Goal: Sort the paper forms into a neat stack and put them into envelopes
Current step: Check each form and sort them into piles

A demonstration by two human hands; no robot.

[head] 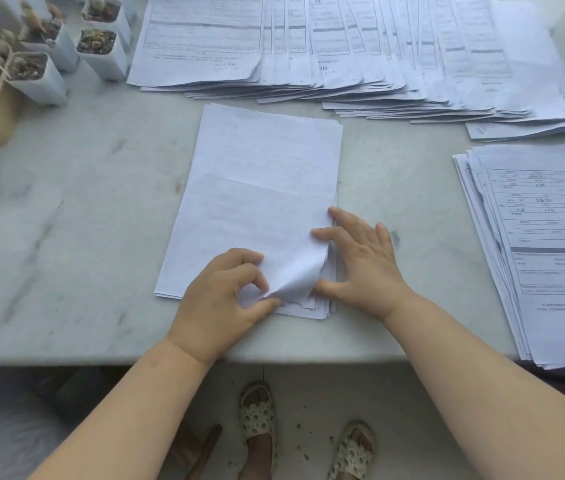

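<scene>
My left hand pinches the top sheet's curled corner; right-hand fingers lie spread, seemingly pinning the stack beneath. I'd peel slowly, pressing just beyond those fingertips so lower forms stay square.

A face-down stack of white forms lay lengthwise at the table's middle with its top sheet's near right corner curled up, a long fanned row of printed forms behind it and another printed pile at the right edge.
</scene>
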